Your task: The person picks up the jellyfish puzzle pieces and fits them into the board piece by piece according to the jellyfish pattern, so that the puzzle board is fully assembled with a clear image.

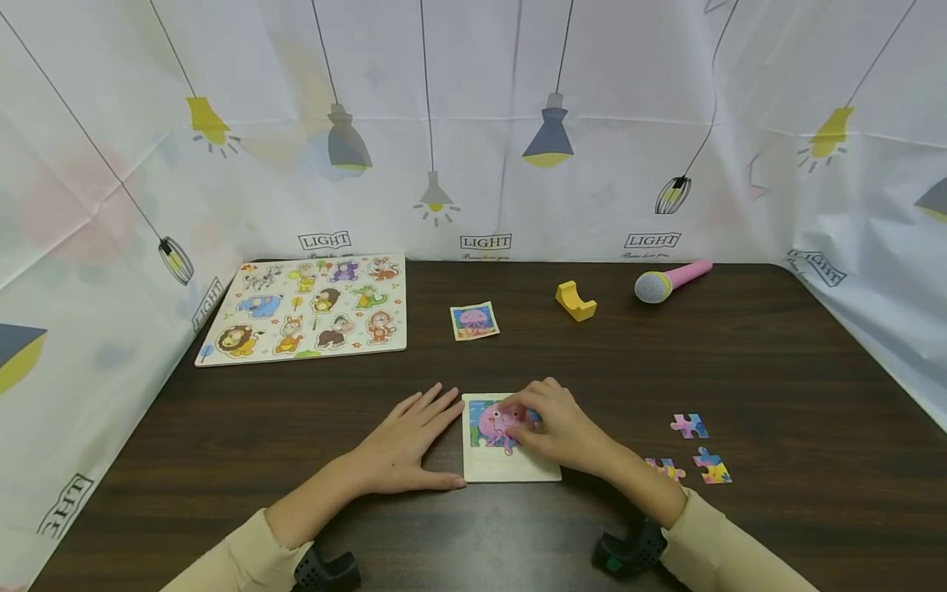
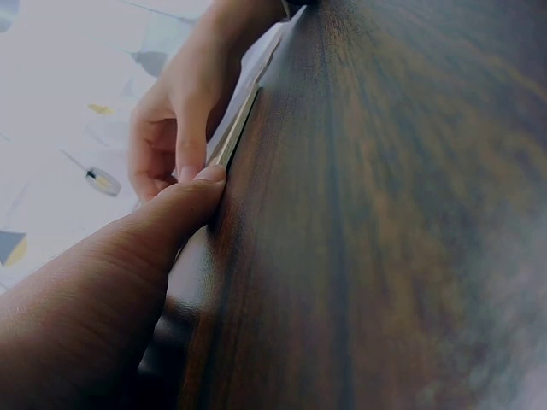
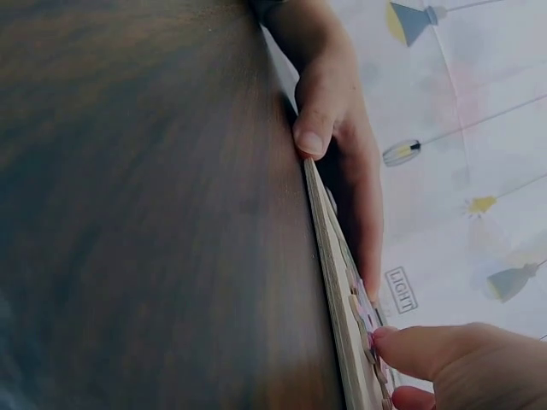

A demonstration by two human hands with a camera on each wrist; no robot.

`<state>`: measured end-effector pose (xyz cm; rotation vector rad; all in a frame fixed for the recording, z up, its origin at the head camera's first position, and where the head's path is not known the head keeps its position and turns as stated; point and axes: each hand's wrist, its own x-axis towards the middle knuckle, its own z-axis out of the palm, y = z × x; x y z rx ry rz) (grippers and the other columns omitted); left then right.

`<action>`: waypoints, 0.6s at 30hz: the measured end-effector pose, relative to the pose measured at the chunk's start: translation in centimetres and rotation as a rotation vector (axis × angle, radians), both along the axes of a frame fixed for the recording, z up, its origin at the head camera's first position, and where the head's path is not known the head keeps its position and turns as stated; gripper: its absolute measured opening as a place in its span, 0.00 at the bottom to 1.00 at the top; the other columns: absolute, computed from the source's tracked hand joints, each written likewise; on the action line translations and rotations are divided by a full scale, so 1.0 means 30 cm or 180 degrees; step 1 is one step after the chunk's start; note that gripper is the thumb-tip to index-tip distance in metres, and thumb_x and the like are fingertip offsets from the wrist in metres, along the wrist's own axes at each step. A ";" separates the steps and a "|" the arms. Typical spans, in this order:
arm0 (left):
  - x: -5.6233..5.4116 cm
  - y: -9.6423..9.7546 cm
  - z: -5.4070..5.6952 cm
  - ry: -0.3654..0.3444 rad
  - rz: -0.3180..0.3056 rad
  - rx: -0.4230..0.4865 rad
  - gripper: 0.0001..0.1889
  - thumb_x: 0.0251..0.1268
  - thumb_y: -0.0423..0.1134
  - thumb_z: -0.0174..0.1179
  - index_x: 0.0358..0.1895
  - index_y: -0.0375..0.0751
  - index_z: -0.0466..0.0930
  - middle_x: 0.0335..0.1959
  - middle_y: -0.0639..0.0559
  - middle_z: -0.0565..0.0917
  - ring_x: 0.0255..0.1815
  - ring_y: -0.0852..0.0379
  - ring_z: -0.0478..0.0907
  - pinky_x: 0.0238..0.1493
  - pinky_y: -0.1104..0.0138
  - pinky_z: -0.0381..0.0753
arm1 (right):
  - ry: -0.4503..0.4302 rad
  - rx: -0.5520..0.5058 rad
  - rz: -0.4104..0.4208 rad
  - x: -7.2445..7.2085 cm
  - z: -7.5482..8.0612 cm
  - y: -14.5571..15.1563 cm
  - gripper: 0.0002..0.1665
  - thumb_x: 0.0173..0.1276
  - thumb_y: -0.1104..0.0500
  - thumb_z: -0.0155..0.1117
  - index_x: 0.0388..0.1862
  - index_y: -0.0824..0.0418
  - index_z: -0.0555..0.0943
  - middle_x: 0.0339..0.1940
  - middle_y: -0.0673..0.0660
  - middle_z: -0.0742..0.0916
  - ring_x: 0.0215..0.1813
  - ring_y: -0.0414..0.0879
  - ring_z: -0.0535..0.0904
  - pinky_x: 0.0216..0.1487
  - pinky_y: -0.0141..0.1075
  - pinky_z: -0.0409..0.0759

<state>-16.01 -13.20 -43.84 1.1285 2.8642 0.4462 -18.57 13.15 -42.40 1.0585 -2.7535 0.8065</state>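
Observation:
A small wooden puzzle board (image 1: 512,467) lies on the table with a pink octopus picture (image 1: 491,423) partly assembled in its upper part. My left hand (image 1: 403,448) rests flat beside it, fingers spread, with thumb and fingertips at the board's left edge. My right hand (image 1: 558,426) is over the board's right side, thumb and forefinger pinching a puzzle piece (image 3: 374,342) at the picture; the hand hides most of that piece. In the left wrist view, the left thumb (image 2: 201,188) touches the board's edge. Loose jigsaw pieces (image 1: 713,467) lie right of the right forearm.
A large animal puzzle board (image 1: 311,308) lies at the back left. Behind the small board are an octopus picture card (image 1: 475,321), a yellow curved block (image 1: 575,302) and a pink toy microphone (image 1: 673,281). A printed cloth (image 1: 473,123) hangs along the table's back.

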 end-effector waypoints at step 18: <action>0.001 0.001 0.000 -0.0055 0.0012 -0.0006 0.51 0.51 0.76 0.42 0.73 0.45 0.48 0.73 0.51 0.46 0.73 0.52 0.37 0.68 0.54 0.39 | -0.0085 -0.0010 -0.0391 0.001 -0.001 -0.008 0.16 0.50 0.50 0.73 0.39 0.52 0.83 0.30 0.44 0.77 0.37 0.41 0.64 0.39 0.39 0.62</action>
